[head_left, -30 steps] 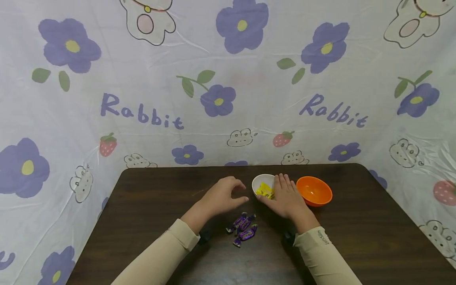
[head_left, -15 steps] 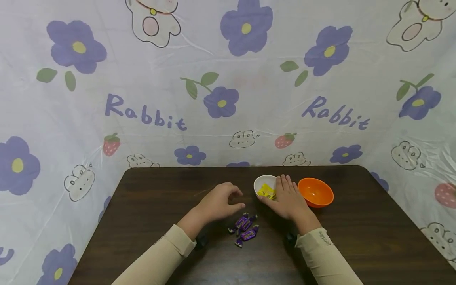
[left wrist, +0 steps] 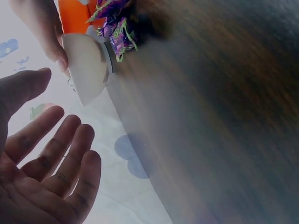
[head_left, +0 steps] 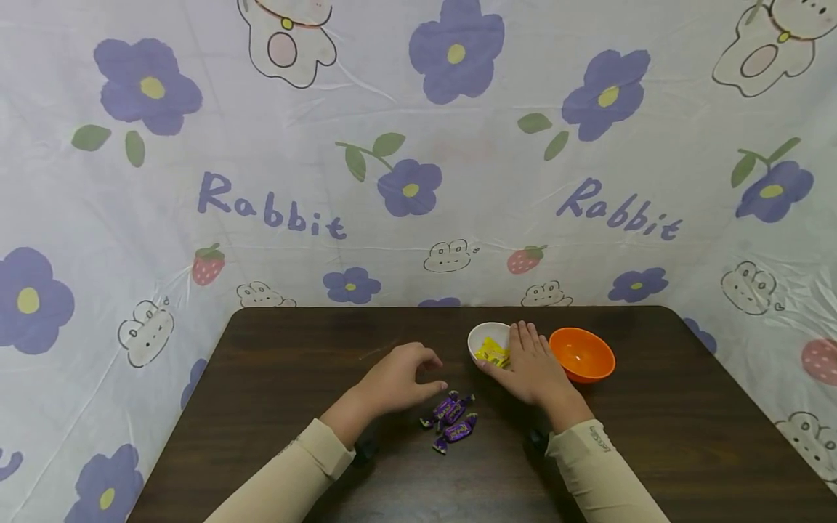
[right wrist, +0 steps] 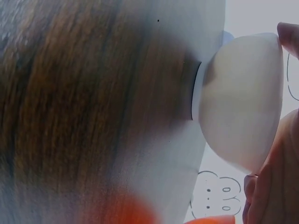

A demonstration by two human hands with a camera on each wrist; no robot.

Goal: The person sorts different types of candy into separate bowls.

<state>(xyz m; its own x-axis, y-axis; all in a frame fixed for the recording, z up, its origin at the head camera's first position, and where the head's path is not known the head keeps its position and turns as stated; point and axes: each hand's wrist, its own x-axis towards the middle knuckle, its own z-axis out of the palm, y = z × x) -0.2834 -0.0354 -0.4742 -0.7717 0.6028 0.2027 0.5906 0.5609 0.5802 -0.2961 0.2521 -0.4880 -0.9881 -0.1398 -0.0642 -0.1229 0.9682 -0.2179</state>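
Note:
My right hand (head_left: pixel 538 374) reaches over the white bowl (head_left: pixel 482 335), its thumb at the near rim and its fingers along the right side. In the right wrist view the bowl (right wrist: pixel 240 100) sits between thumb and fingertips. Yellow wrapped candies (head_left: pixel 492 351) lie inside it, partly covered by that hand. My left hand (head_left: pixel 397 381) hovers left of the bowl, holding nothing, with fingers loosely bent and apart from the thumb. Several purple twist-wrapped candies (head_left: pixel 459 429) lie on the table between the two forearms, close below the left thumb.
An orange bowl (head_left: pixel 583 354) stands just right of my right hand, with nothing seen in it. The dark wooden table (head_left: pixel 288 378) ends at a back edge close behind both bowls, where a patterned cloth (head_left: pixel 366 240) hangs.
My left hand has drawn back slightly to the left, away from the white bowl. The right hand stays at the bowl, and the head view has shifted a little.

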